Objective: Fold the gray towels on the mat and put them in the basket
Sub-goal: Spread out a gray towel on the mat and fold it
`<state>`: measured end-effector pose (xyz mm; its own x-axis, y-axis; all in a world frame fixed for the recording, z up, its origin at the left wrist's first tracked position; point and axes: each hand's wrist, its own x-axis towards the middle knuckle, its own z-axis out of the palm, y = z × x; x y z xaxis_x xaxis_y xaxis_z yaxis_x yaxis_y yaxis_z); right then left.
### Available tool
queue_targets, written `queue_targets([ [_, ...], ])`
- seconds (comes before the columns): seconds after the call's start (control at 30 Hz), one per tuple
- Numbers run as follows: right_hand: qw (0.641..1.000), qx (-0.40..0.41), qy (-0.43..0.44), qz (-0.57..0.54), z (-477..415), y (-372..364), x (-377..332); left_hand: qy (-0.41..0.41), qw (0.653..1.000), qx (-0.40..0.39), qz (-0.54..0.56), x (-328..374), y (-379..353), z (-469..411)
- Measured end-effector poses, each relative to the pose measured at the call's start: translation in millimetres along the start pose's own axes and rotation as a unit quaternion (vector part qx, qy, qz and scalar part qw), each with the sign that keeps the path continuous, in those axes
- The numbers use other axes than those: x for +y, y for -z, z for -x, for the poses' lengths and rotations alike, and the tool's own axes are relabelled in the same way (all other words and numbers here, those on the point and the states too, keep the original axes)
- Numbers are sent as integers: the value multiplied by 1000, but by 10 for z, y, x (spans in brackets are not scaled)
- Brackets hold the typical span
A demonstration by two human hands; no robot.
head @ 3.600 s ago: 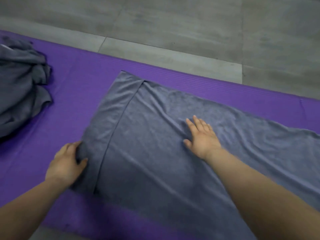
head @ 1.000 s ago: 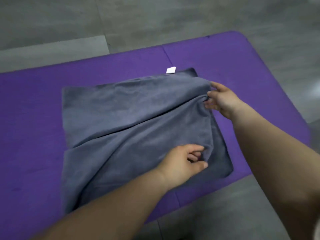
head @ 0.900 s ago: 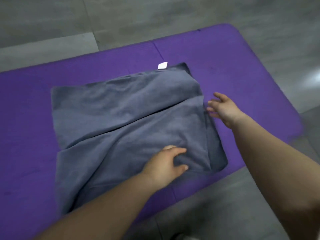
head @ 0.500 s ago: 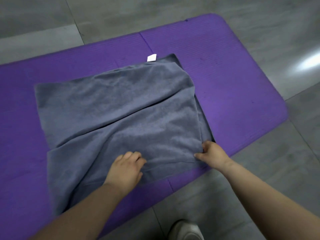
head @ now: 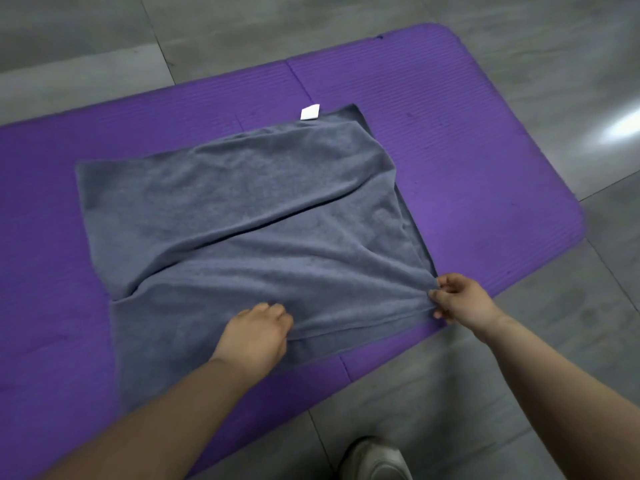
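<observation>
A gray towel point(head: 242, 209) lies folded over on the purple mat point(head: 467, 161), its upper layer skewed and creased. A white label point(head: 310, 111) sticks out at its far edge. My left hand point(head: 254, 332) grips a bunch of the towel's near edge with curled fingers. My right hand point(head: 462, 299) pinches the towel's near right corner at the mat's edge. No basket is in view.
Gray tiled floor point(head: 450, 393) surrounds the mat, whose rounded right end lies close to the towel. A white shoe point(head: 375, 459) shows at the bottom edge, on the floor just in front of the mat.
My right hand moved from the towel's far right edge down to its near right corner and took hold. My left hand closed on the near edge. The view shifted slightly.
</observation>
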<state>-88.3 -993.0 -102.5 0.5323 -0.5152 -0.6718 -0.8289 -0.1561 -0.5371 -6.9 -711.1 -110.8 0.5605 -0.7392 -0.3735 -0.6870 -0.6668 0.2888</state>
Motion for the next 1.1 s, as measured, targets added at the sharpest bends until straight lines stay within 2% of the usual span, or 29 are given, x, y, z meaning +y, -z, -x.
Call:
queue_targets([
  [0.1, 999, -13, 23, 44, -38, 16, -7, 28, 995, -14, 90, -50, 6, 0],
  [0.13, 997, -30, 29, 66, -42, 68, -20, 25, 990, -45, 131, -45, -43, 11],
  [0.2, 984, -97, 23, 146, -42, 221, -74, 0, 972, -78, 222, 21, -93, 45],
  [0.27, 952, -164, -15, 256, -41, 365, -171, 23, 937, -94, 335, 109, -167, 69],
  [0.33, 923, -153, -20, 351, -132, 447, -283, 64, 914, -23, 400, 108, -140, 11],
  [0.37, 928, -118, 3, 353, -202, 450, -365, 80, 915, 43, 393, 47, -72, -32],
  [0.47, 960, 50, 103, 256, -451, 337, -766, 147, 915, 234, 293, -379, 155, -189],
  [0.5, 959, 95, 133, 233, -568, 255, -922, 177, 914, 268, 246, -555, 239, -225],
  [0.57, 955, 134, 175, 196, -806, 28, -1259, 264, 900, 292, 189, -909, 359, -257],
  [0.63, 954, 137, 211, 164, -983, -226, -1607, 362, 865, 295, 184, -1198, 442, -242],
  [0.73, 953, 137, 221, 156, -1182, -503, -1998, 483, 772, 311, 272, -1542, 538, -204],
  [0.8, 963, 121, 183, 154, -1315, -601, -2167, 492, 707, 326, 390, -1734, 567, -203],
  [0.87, 970, 110, 141, 163, -1403, -622, -2276, 476, 675, 327, 459, -1830, 577, -215],
  [0.93, 972, 92, 124, 179, -1454, -599, -2306, 468, 677, 308, 478, -1878, 605, -266],
  [1.0, 970, 78, 163, 164, -1490, -572, -2274, 457, 694, 287, 477, -1895, 642, -309],
  [1.1, 969, 92, 223, 59, -1487, -532, -2248, 437, 739, 308, 410, -1918, 728, -329],
])
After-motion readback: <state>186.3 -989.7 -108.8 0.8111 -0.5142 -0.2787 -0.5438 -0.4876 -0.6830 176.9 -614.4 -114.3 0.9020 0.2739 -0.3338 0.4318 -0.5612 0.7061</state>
